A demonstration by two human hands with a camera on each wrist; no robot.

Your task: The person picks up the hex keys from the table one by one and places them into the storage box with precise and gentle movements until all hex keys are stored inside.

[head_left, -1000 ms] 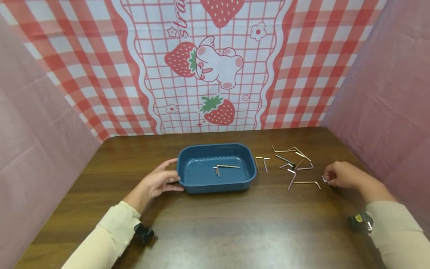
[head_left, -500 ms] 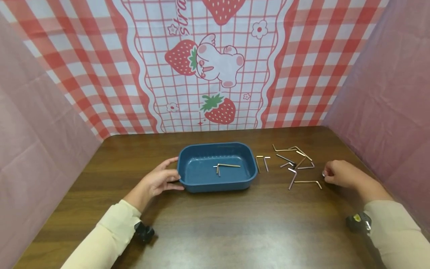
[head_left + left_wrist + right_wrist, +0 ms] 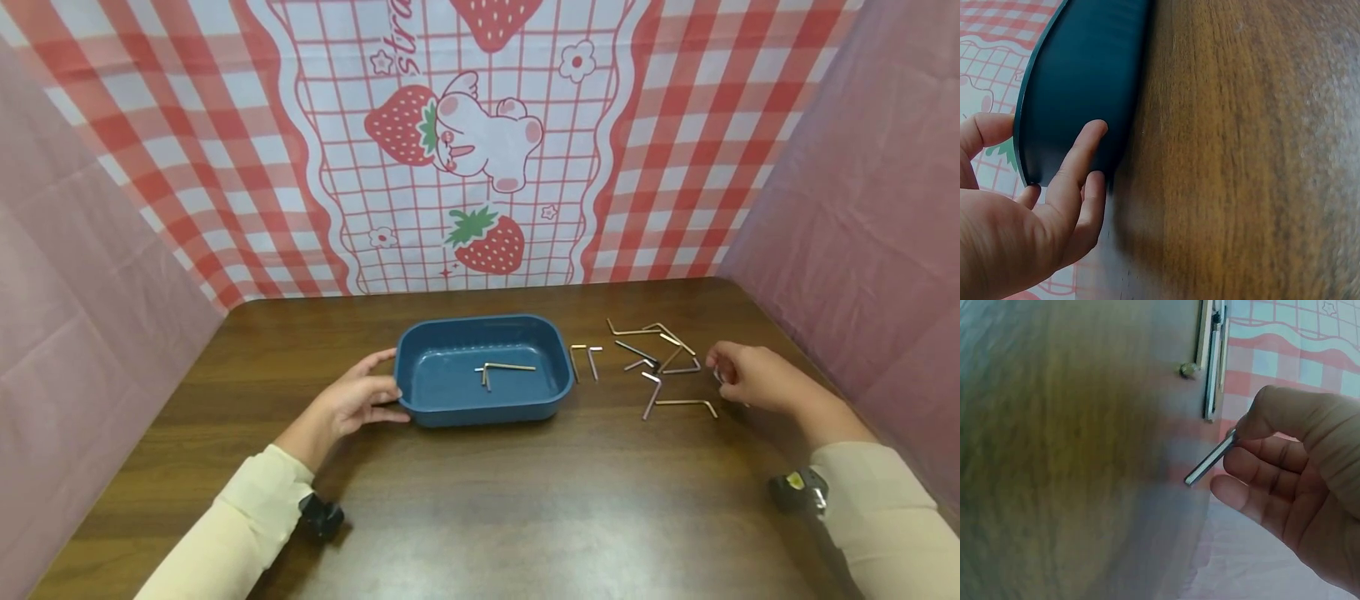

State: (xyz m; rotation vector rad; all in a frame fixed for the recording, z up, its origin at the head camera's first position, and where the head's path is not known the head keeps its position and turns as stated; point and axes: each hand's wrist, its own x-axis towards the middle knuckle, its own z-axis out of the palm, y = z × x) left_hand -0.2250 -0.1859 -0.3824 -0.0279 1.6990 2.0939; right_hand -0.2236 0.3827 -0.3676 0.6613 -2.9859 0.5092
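A blue rectangular tray [image 3: 487, 415] stands mid-table with a few hex keys [image 3: 512, 367] in it. My left hand [image 3: 358, 402] touches the tray's left end, its fingers spread along the wall and rim; the left wrist view shows fingertips against the outer wall [image 3: 1085, 81]. Over at the right, my right hand [image 3: 750, 377] pinches a silvery hex key [image 3: 1211, 459] between thumb and fingers, one straight arm sticking out. The rest of that key is hidden by the hand. Just left of the hand lies a loose pile of hex keys [image 3: 678, 360], gold, silver and purplish.
Two short hex keys [image 3: 594, 363] lie apart, close to the tray's right side. A gold hex key [image 3: 686, 403] lies at the pile's near edge. Checked cloth [image 3: 675, 150] hangs behind the wooden table [image 3: 480, 508], and pink cloth [image 3: 847, 208] rises at the sides.
My right hand has lifted slightly and moved a little left and away, with the small hex key still pinched. The left hand and the tray keep their places.
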